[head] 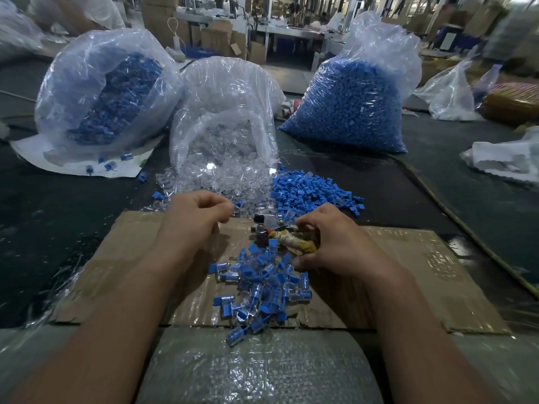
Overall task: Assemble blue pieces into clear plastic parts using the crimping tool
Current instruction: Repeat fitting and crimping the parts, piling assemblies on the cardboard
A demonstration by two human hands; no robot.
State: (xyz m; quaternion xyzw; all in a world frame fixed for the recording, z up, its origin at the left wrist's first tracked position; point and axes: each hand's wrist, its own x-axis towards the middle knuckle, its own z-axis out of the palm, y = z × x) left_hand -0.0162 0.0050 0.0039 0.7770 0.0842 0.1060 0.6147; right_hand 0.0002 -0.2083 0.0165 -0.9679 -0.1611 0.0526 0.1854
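Observation:
My left hand point(196, 218) hovers over the cardboard sheet point(408, 272), fingers curled, pinching a small clear plastic part at its fingertips beside the crimping tool point(267, 227). My right hand point(329, 240) grips the tool's cloth-wrapped handle point(294, 244). A pile of assembled blue-and-clear pieces point(262, 284) lies on the cardboard below the tool. Loose clear parts point(221, 182) spill from an open bag, and loose blue pieces point(309, 192) lie in a heap to the right of them.
Three big plastic bags stand behind: assembled pieces point(110, 94) at left, clear parts point(227, 112) in the middle, blue pieces point(355, 103) at right. A woven sack point(256, 368) sits below the cardboard. A cord point(455, 220) runs along the right. More bags lie far right.

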